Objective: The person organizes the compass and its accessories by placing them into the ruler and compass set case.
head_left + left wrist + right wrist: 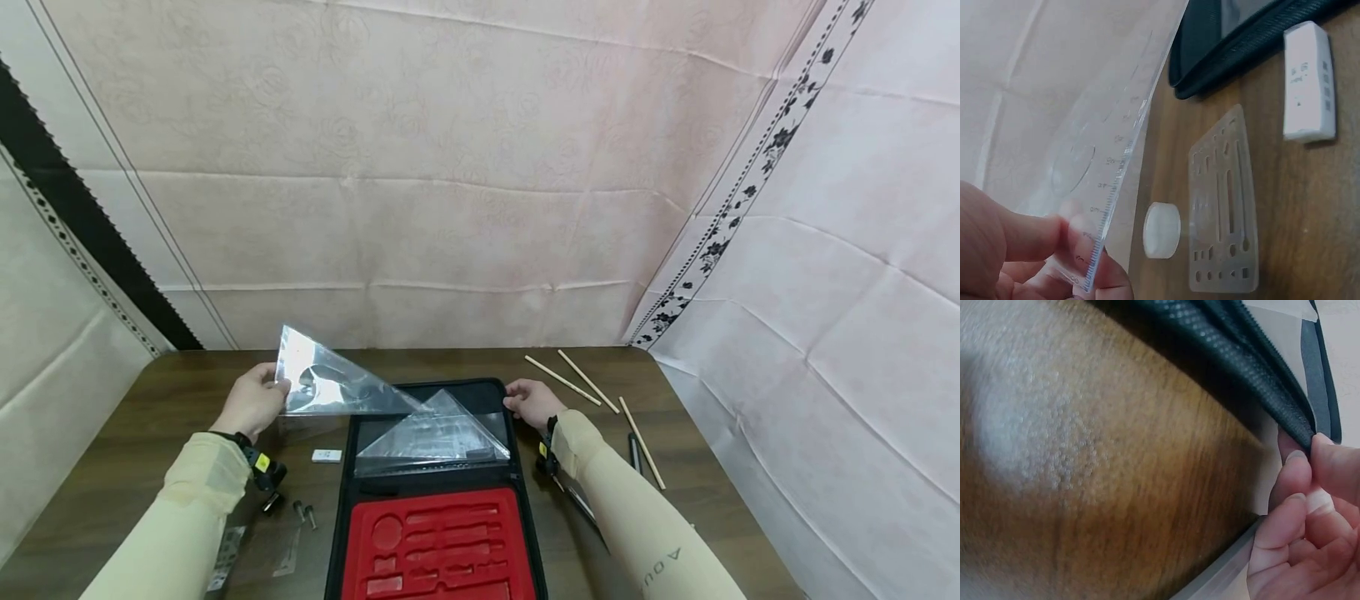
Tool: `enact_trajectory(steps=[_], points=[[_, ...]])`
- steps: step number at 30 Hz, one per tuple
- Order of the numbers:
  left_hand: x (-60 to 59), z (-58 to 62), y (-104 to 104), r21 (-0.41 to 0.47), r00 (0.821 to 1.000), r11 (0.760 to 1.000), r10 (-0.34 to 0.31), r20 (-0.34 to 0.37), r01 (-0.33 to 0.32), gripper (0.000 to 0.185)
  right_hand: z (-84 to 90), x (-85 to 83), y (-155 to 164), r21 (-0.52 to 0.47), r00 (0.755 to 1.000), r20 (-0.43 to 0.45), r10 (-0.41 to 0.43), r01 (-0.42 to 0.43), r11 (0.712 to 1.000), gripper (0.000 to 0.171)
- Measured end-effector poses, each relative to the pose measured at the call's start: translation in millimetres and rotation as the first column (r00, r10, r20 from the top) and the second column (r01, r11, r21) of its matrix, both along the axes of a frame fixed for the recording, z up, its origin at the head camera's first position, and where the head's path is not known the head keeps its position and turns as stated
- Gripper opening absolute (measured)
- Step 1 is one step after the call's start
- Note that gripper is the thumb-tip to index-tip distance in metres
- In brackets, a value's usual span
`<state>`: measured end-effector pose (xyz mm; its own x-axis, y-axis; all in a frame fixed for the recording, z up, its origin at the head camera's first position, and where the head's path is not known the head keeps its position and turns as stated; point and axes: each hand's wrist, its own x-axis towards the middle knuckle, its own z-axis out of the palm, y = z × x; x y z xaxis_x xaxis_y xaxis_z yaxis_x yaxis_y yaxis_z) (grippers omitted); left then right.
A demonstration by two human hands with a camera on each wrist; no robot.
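My left hand [251, 402] pinches a clear plastic set square [330, 385] by its short edge and holds it above the table, left of an open black zip case [431, 492]. The wrist view shows my fingers [1029, 240] on its ruled edge [1113, 200]. A second clear set square [442, 433] lies in the case's upper half. The lower half is a red moulded tray [442, 542]. My right hand [531, 402] grips the case's far right rim, fingers [1297, 506] curled on the black fabric edge [1260, 381].
On the dark wood table [172, 392]: three wooden sticks [600, 392] at the right, a white eraser [326, 455], a clear stencil [1225, 206], a small white cap [1161, 229] and small metal parts [303, 512] at the left. Pink cloth walls enclose the table.
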<state>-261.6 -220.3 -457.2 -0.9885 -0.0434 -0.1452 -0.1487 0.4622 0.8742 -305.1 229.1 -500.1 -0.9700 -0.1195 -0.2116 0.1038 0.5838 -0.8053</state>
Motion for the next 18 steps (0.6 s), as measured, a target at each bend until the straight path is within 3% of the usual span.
enact_trajectory(steps=[6,10,14,18], points=[[1.1,-6.1,-1,-0.015,1.000,1.000,0.005,-0.005,-0.005,0.053,2.7,2.8,-5,0.016,1.000,-0.024,-0.014,0.015,1.000,0.024],[0.0,-10.8,-3,0.002,0.999,0.999,0.037,-0.019,-0.037,0.054,5.3,4.6,-13,0.116,0.994,-0.107,-0.012,0.025,0.993,0.023],[-1.1,-13.1,-3,0.025,0.998,0.997,0.067,-0.021,-0.067,0.053,10.1,6.8,-25,0.237,0.981,-0.157,0.118,-0.078,0.968,0.020],[-0.1,-12.2,-3,0.029,0.998,0.997,0.067,-0.005,-0.066,0.054,13.4,10.7,-36,0.289,0.961,-0.062,0.271,-0.242,0.926,0.022]])
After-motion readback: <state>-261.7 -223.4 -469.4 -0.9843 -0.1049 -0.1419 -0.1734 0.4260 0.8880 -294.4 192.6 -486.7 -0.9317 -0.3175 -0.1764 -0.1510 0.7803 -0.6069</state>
